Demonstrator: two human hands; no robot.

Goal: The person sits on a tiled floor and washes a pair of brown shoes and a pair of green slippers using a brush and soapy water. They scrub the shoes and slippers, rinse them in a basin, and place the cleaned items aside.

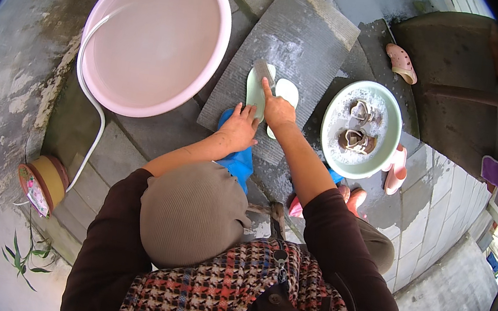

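My right hand [279, 111] grips a scrubbing brush [265, 72], its index finger stretched along the brush's back. The brush lies over a pale green shoe sole or insole [254, 91] on a ribbed grey slab [312, 36]. With its fingers spread, my left hand [239, 128] presses on the lower end of that same piece. Just right of it lies a second pale piece [287, 92], partly behind my right hand. Suds whiten the slab above them.
At the upper left stands a large pink basin [225, 34] of cloudy water with a white hose [100, 129] in it. A pale green basin [394, 141] on the right holds suds and brown sandals [357, 141]. Pink slippers [396, 172] and a pink clog [400, 62] lie beyond.
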